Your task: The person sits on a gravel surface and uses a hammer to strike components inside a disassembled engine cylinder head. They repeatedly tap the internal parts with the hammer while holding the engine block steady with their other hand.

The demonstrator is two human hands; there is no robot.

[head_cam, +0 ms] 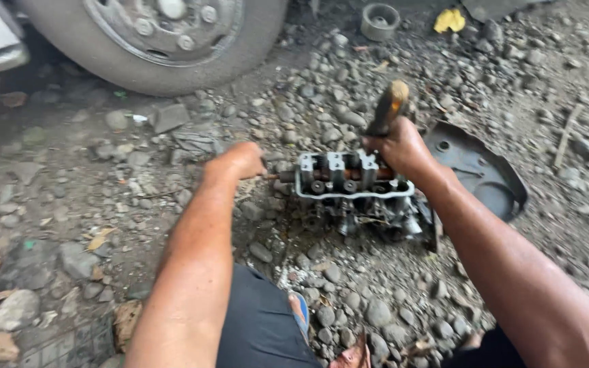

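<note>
Cylinder head (pixel 356 194): lies on the gravel ground (pixel 103 204) at centre frame, just right of middle. Grey cast metal, grimy, with a row of pale bearing caps along its top, round bores beneath them, and a light rim along the near edge. Darker, oily parts hang on its lower side.

Packages, labels, signs: none legible. A crumpled yellow scrap (pixel 450 20) sits at the upper right of the frame, beside a small round grey metal ring (pixel 380 20) at top centre.

My right hand (pixel 403 150) is closed in a fist around the handle of a hammer (pixel 388 109), wooden butt end pointing up and away from me; the tool's head is hidden behind my fist and the casting. The fist sits at the upper right corner of the cylinder head, touching or just above it; I cannot tell which.

My left hand (pixel 240 162) is curled shut at the left end of the casting, gripping something thin that I cannot make out. Forearm runs straight from lower centre-left.

A dark curved metal cover (pixel 478 170) lies just right of the casting. A vehicle wheel (pixel 158 34) fills the upper left. My sandalled foot (pixel 299 313) shows at bottom centre.
</note>
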